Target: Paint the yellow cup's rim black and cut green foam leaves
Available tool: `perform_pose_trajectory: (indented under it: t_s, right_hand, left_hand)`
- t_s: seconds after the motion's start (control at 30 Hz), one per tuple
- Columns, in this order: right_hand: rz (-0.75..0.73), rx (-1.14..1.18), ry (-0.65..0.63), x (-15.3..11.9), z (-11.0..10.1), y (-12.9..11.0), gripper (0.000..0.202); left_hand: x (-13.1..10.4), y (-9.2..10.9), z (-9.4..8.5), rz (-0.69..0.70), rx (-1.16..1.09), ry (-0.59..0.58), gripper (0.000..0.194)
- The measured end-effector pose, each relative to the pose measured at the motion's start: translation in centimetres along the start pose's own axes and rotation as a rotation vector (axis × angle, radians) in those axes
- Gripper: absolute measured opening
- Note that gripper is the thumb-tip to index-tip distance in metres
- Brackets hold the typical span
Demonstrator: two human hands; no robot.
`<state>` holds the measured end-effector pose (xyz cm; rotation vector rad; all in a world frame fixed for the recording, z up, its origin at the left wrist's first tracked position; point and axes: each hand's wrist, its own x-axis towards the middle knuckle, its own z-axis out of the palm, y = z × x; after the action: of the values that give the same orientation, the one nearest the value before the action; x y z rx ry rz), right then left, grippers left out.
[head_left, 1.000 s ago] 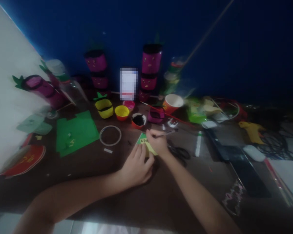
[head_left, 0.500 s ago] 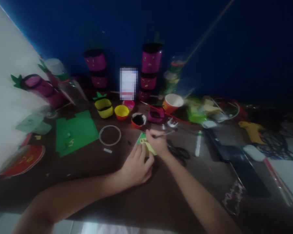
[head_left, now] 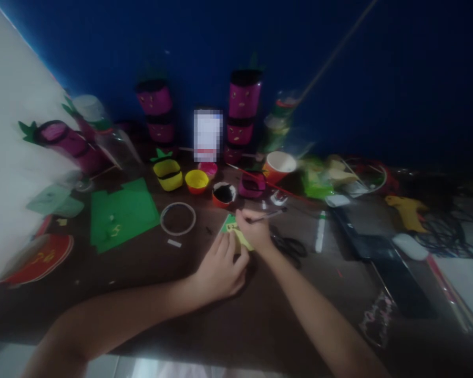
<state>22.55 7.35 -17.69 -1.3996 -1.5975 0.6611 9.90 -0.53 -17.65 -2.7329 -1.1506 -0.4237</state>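
Note:
Near the table's middle, my right hand (head_left: 255, 228) is closed round a slim dark pen (head_left: 274, 213), whose rear end points right. Its tip is hidden by my fingers, over a small yellow paper piece (head_left: 244, 241) with dark marks. Green paper (head_left: 229, 218) shows at the top of that piece. My left hand (head_left: 223, 265) grips the yellow paper at its lower left, fingers bent and pressed together. Black scissors (head_left: 289, 245) lie just right of my right wrist. Beyond my hands stands a small cup with a black inside (head_left: 224, 195).
Green sheets (head_left: 122, 218) and a clear ring (head_left: 177, 218) lie to the left. Yellow cups (head_left: 197, 181), purple figures (head_left: 244, 100) and a blurred-out phone screen (head_left: 207, 135) stand behind. On the right are a white marker (head_left: 320, 232), a dark device (head_left: 394, 273) and a yellow glue gun (head_left: 408, 212).

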Motion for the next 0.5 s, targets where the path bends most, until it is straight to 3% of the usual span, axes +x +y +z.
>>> perform_pose_trajectory:
  t_s: [0.5]
  right_hand:
    - [-0.009,0.007,0.004,0.01,0.02,0.02,0.04]
  left_hand:
    - [-0.02,0.01,0.16,-0.001,0.012,-0.004,0.046]
